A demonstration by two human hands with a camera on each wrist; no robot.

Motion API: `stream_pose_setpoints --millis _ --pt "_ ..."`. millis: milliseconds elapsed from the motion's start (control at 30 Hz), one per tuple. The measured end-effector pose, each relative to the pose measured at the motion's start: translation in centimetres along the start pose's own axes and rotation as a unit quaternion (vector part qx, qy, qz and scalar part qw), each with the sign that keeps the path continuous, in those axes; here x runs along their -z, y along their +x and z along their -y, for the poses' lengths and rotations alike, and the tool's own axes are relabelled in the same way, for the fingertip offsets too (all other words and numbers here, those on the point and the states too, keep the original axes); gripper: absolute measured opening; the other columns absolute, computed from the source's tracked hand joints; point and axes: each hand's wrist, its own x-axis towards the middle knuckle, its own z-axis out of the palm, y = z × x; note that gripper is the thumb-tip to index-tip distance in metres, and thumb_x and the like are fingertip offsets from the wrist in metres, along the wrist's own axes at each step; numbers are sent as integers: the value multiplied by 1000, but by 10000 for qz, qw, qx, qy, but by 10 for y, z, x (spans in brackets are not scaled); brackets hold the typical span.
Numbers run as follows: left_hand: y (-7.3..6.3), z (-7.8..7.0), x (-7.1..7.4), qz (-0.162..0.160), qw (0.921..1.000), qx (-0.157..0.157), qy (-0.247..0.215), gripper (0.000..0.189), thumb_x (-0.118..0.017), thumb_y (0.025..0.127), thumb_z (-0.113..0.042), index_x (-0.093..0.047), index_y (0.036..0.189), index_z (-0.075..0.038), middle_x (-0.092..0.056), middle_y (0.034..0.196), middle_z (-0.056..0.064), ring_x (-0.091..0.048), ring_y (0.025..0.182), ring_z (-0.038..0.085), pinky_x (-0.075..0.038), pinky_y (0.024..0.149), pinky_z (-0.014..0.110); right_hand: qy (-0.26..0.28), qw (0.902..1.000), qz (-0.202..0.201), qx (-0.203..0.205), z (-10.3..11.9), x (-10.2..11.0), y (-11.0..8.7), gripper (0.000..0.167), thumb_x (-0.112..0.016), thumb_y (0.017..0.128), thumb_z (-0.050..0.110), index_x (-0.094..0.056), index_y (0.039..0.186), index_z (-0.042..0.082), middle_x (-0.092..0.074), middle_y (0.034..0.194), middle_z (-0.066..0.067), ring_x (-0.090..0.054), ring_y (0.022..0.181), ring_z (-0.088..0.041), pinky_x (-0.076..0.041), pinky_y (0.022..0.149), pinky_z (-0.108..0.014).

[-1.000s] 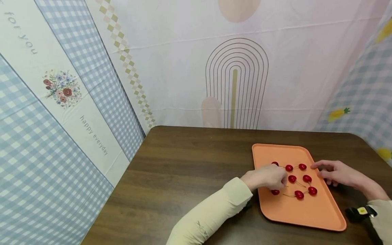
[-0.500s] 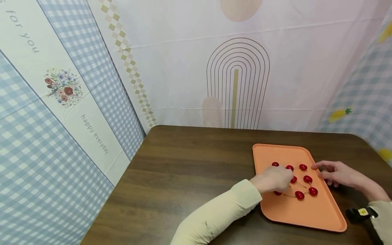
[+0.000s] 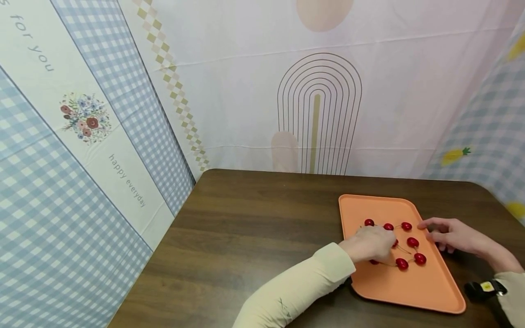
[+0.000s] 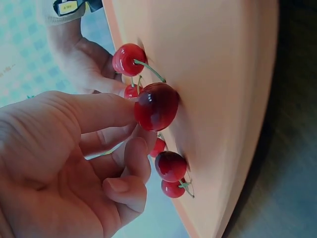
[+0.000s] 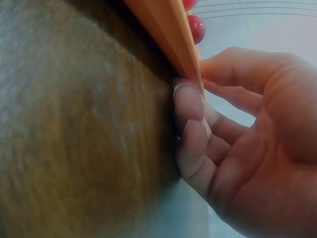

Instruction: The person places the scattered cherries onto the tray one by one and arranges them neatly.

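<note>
An orange tray (image 3: 414,291) lies on the table's right side, bearing several red cherries with thin stems. My left hand (image 3: 369,246) reaches over its left half. In the left wrist view, thumb and forefinger pinch at a dark red cherry (image 4: 156,107), whose far side is hidden; the other fingers curl loosely. Another cherry (image 4: 129,59) sits just beyond, its stem pointing back. My right hand (image 3: 457,237) holds the tray's right rim; the right wrist view shows the thumb at the rim and curled fingers (image 5: 190,144) against the outer side.
The brown wooden table (image 3: 238,237) stretches left of the tray. A printed cloth (image 3: 229,91) hangs behind the table, and blue checked cloth (image 3: 53,205) hangs at the left. A black wrist strap (image 3: 477,289) shows at the right sleeve.
My left hand has shifted a little rightward over the tray, partly covering the middle cherry. The right hand and the tray have stayed in place.
</note>
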Motion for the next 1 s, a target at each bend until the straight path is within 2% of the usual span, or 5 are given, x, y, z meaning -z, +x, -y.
stream_pose_setpoints --millis 200,400,567,733,1000 --pt "1 11 1 -24 9996 -27 -285 18 -65 91 -43 -58 85 -28 -53 66 -9 -50 54 6 -40 47 22 -51 9999 -22 141 -1 -1 4 33 -54 100 17 -53 126 -4 -57 75 -1 -56 61 -18 -48 53 -29" --pt "-9 40 7 -596 9935 -706 -664 43 -54 100 -32 -49 58 -20 -41 47 -8 -35 40 5 -31 42 19 -60 9999 -5 150 0 -1 7 31 -53 100 15 -54 126 -1 -57 74 0 -56 61 -18 -48 53 -29" --pt "-18 65 13 -899 9870 -906 -980 37 -52 101 -33 -50 66 -22 -40 56 -8 -35 46 5 -29 45 19 -104 9999 0 136 2 0 7 36 -54 100 17 -52 127 -6 -57 75 0 -56 61 -18 -48 53 -29" --pt "-31 93 21 -1148 9823 -1135 -949 28 -53 100 -33 -56 73 -24 -48 63 -10 -43 54 3 -33 49 18 -91 9999 0 51 3 2 1 38 -54 101 20 -51 128 -7 -58 76 0 -57 61 -17 -49 54 -30" --pt "-51 160 37 -1418 9774 -1154 -1060 16 -55 99 -33 -66 91 -23 -60 76 -12 -56 67 4 -44 61 19 -374 9993 -35 4 8 9 -1 40 -53 101 20 -49 127 -10 -56 77 -1 -55 61 -14 -49 53 -29"
